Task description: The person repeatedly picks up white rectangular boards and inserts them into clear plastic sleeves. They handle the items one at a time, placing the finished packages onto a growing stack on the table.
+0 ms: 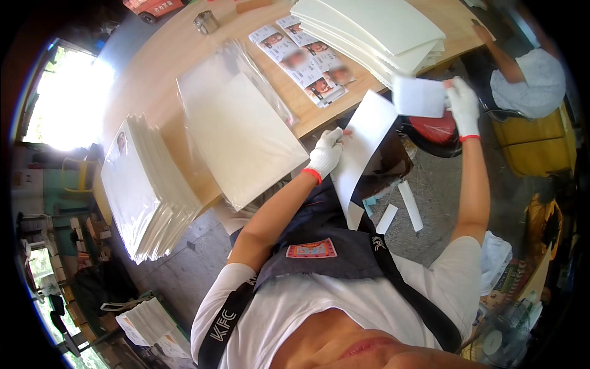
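Note:
My left hand (pixel 326 152), in a white knitted glove with a red cuff, is closed on the edge of a long white paper strip (pixel 364 136) in front of my apron. My right hand (pixel 462 106), gloved the same way, is raised to the right and pinches the end of a white paper piece (pixel 419 97). That piece meets the strip's upper end; whether they are joined I cannot tell. Closest to my left hand on the table lies a clear plastic bag (pixel 236 138) with flat white boards inside. Printed label sheets (pixel 301 58) with portrait pictures lie beyond it.
A bagged stack (pixel 142 184) leans over the table's left edge. White boards (pixel 375 31) are piled at the far right of the wooden table (pixel 153 67), a metal cup (pixel 206 22) at the back. A seated person (pixel 528 83) is at the right. Paper scraps (pixel 410 206) litter the floor.

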A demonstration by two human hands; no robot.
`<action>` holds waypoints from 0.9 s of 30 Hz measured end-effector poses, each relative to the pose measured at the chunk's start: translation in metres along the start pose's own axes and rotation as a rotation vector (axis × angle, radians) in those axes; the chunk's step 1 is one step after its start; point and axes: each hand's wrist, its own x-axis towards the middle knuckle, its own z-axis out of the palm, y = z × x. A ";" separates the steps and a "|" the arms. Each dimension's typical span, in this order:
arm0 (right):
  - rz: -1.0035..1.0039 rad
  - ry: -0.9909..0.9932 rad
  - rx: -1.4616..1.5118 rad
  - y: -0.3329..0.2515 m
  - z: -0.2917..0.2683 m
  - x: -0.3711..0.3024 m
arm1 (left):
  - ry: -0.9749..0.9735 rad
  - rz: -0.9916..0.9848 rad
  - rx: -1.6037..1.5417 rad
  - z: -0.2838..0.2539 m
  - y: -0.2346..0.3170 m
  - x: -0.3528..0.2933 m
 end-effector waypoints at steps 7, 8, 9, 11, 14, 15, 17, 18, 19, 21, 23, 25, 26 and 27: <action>-0.048 -0.150 0.417 -0.092 0.021 -0.003 | -0.081 0.120 0.114 0.005 -0.023 0.005; -0.121 -0.179 0.434 -0.103 0.040 -0.011 | -0.106 0.187 0.022 -0.015 -0.006 -0.004; -0.271 -0.177 0.359 -0.102 0.065 -0.013 | -0.090 0.171 -0.238 -0.022 -0.014 -0.006; -0.307 -0.296 0.562 -0.123 0.116 -0.028 | -0.049 0.061 -0.542 -0.059 -0.015 -0.021; -0.608 -0.394 0.353 -0.151 0.184 -0.036 | 0.239 0.005 -0.932 -0.127 -0.029 -0.041; -0.646 -0.429 0.434 -0.172 0.204 -0.043 | 0.350 0.007 -1.037 -0.147 -0.043 -0.045; -0.946 -0.212 0.454 -0.191 0.252 -0.040 | 0.612 -0.012 -1.008 -0.183 -0.063 -0.051; -0.977 -0.230 0.407 -0.196 0.273 -0.036 | 0.687 0.001 -0.908 -0.198 -0.070 -0.056; -1.010 -0.248 0.360 -0.200 0.295 -0.031 | 0.761 0.014 -0.807 -0.211 -0.075 -0.063; -0.932 -0.420 0.380 -0.202 0.341 -0.016 | 0.875 0.042 -0.647 -0.226 -0.087 -0.062; -0.947 -0.521 0.374 -0.204 0.378 -0.005 | 0.968 0.066 -0.532 -0.233 -0.099 -0.056; -1.055 -0.548 0.347 -0.207 0.402 0.003 | 0.998 0.101 -0.317 -0.237 -0.093 -0.053; -1.083 -0.440 0.337 -0.206 0.405 0.002 | 1.026 0.146 -0.093 -0.239 -0.093 -0.050; -1.086 -0.499 0.313 -0.207 0.412 0.005 | 1.040 0.189 0.131 -0.241 -0.092 -0.047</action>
